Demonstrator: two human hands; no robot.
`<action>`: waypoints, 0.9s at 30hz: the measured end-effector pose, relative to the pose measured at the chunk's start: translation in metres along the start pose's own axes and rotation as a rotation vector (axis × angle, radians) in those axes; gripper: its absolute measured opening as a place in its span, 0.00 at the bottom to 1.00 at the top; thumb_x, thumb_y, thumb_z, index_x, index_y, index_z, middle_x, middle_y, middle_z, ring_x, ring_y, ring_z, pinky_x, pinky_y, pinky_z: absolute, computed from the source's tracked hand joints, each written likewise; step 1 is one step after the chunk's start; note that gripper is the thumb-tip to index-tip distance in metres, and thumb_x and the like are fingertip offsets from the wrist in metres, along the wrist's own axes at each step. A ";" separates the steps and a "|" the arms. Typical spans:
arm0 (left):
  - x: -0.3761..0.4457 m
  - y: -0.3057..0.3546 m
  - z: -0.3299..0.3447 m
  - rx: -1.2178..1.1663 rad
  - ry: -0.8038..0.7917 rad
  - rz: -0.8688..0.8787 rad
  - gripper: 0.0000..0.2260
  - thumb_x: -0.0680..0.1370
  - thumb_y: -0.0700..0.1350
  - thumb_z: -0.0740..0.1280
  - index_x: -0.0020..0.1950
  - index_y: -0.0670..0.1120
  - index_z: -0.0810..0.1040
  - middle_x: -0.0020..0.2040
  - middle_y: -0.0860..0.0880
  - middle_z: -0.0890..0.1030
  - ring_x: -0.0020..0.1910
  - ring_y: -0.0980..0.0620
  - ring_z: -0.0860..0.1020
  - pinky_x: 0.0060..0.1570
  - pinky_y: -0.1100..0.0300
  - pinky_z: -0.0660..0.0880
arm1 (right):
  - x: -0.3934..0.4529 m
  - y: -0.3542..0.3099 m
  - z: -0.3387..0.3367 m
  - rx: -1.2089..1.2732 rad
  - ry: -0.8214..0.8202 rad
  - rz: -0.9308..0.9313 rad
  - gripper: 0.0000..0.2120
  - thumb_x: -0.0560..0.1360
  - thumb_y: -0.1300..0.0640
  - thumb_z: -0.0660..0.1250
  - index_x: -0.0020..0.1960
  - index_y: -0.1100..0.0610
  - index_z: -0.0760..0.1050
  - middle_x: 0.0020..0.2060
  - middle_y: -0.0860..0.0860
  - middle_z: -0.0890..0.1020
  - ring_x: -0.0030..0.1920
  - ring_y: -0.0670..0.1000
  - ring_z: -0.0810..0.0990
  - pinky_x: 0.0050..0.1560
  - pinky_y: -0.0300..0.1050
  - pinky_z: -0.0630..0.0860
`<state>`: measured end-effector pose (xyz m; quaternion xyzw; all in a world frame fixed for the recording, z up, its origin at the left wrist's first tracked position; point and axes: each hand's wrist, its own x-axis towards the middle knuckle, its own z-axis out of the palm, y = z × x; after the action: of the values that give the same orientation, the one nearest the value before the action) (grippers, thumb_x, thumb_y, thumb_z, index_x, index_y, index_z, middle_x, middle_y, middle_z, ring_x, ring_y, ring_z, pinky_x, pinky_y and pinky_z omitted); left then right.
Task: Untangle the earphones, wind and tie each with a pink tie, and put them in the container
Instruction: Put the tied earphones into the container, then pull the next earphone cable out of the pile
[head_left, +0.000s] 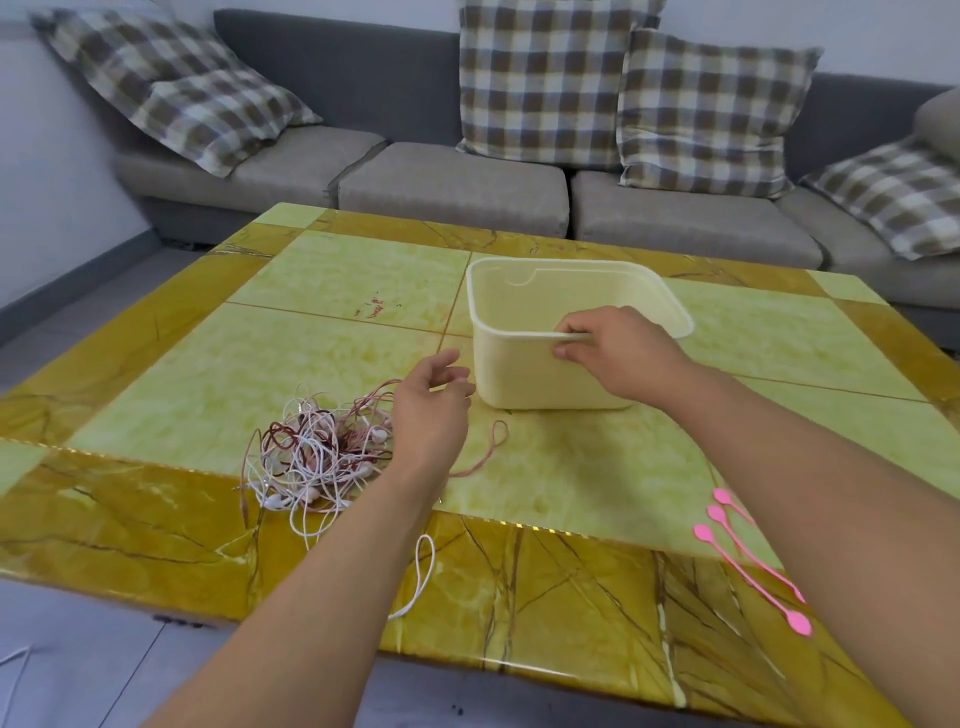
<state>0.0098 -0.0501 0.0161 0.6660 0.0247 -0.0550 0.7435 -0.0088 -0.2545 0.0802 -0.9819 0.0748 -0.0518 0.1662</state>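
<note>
A cream plastic container (519, 364) stands empty near the middle of the table. My right hand (618, 348) grips its near rim, fingers curled over the edge. To its left a tangled heap of white, pink and dark red earphones (317, 457) lies on the table, with loose loops trailing toward the front edge. My left hand (431, 400) hovers just right of the heap, fingers relaxed and holding nothing. Three pink ties (748, 558) lie together at the right front, partly hidden by my right forearm.
The yellow and green marble-patterned table (332, 332) has its front edge close to me. A grey sofa (452, 182) with several checked cushions runs behind it. Grey floor shows at the left and below.
</note>
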 end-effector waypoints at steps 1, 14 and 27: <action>-0.001 -0.001 -0.005 0.023 0.011 -0.004 0.16 0.79 0.33 0.64 0.63 0.48 0.79 0.53 0.49 0.82 0.53 0.49 0.83 0.59 0.50 0.80 | 0.002 -0.001 0.001 -0.005 0.012 0.013 0.05 0.80 0.47 0.67 0.48 0.46 0.80 0.37 0.47 0.79 0.41 0.53 0.78 0.37 0.46 0.70; -0.005 0.020 -0.074 -0.010 0.131 0.219 0.14 0.83 0.32 0.58 0.58 0.45 0.80 0.50 0.47 0.83 0.45 0.53 0.84 0.48 0.61 0.81 | -0.071 -0.111 0.086 0.317 -0.358 -0.275 0.15 0.67 0.40 0.78 0.48 0.46 0.82 0.41 0.42 0.83 0.41 0.42 0.80 0.48 0.48 0.80; -0.035 0.011 -0.118 0.370 -0.045 0.300 0.10 0.83 0.40 0.62 0.57 0.50 0.82 0.51 0.55 0.85 0.41 0.65 0.80 0.41 0.70 0.74 | -0.118 -0.090 0.065 0.974 -0.047 -0.002 0.09 0.83 0.59 0.63 0.44 0.56 0.73 0.55 0.46 0.86 0.60 0.40 0.81 0.59 0.31 0.71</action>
<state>-0.0195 0.0697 0.0176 0.7857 -0.1015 0.0375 0.6091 -0.1054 -0.1300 0.0404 -0.7909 0.0371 -0.0588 0.6080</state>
